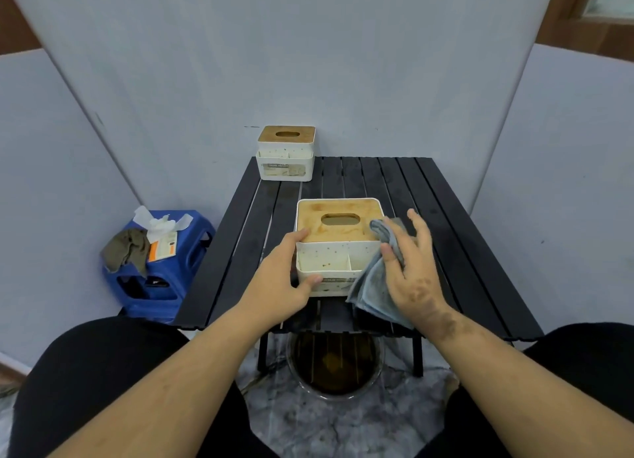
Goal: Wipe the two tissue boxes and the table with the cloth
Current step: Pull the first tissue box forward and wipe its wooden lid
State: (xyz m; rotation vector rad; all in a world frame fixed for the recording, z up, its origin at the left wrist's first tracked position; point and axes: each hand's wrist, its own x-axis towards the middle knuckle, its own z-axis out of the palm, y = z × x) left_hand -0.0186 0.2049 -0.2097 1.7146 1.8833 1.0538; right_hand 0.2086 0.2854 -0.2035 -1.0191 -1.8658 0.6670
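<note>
both hands forward, left hand (pixel 274 279) gripping, right hand (pixel 410 269) pressing flat

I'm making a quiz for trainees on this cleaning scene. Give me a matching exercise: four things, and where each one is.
Things:
1. grey cloth
2. near tissue box
3. far tissue box
4. brown rag

Places:
A. table's far left corner
B. on the blue stool
C. in the right hand
D. steadied by the left hand

Pairs: 1-C, 2-D, 3-A, 4-B

Near tissue box (pixel 338 248) matt white plastic with stained wooden lid, far tissue box (pixel 285 154) same plastic, cleaner wood lid, cloth (pixel 374 279) soft grey-blue fabric, table (pixel 446 217) black slats with dull sheen, stool (pixel 164 272) glossy blue plastic, crumpled paper tissues (pixel 156 222) on it.
</note>
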